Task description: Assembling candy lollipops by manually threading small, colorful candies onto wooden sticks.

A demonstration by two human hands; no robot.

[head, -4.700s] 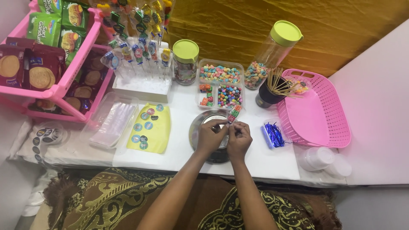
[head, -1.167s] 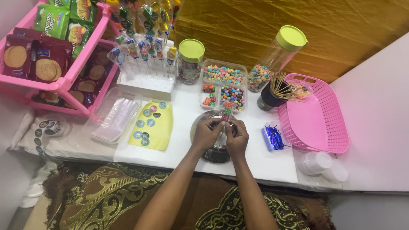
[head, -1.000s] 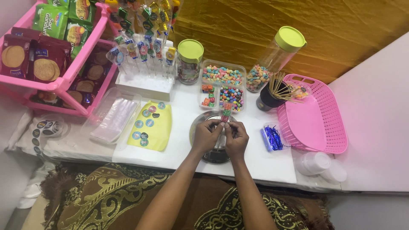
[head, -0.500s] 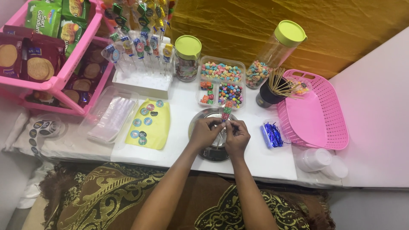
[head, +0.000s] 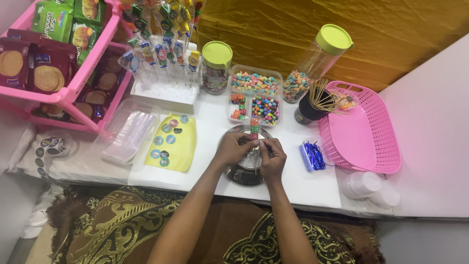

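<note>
My left hand [head: 233, 147] and my right hand [head: 272, 156] meet over a round metal plate [head: 244, 175] on the white table. Both grip a thin wooden skewer with coloured candies [head: 254, 126] threaded on its far end and a clear wrapper around it. Just beyond the plate sits a clear divided tray of coloured candies [head: 255, 95].
Pink basket [head: 360, 131] at right, black cup of wooden skewers [head: 310, 106], blue twist ties [head: 315, 155], two lime-lidded jars [head: 216, 66], a white stand of wrapped candy sticks [head: 163, 93], yellow sticker sheet [head: 171, 142], clear bags [head: 128, 133], pink snack rack [head: 58, 63], plastic cups [head: 364, 185].
Both hands stay together over the metal plate, working the candy skewer with small finger movements. The view has shifted slightly.
</note>
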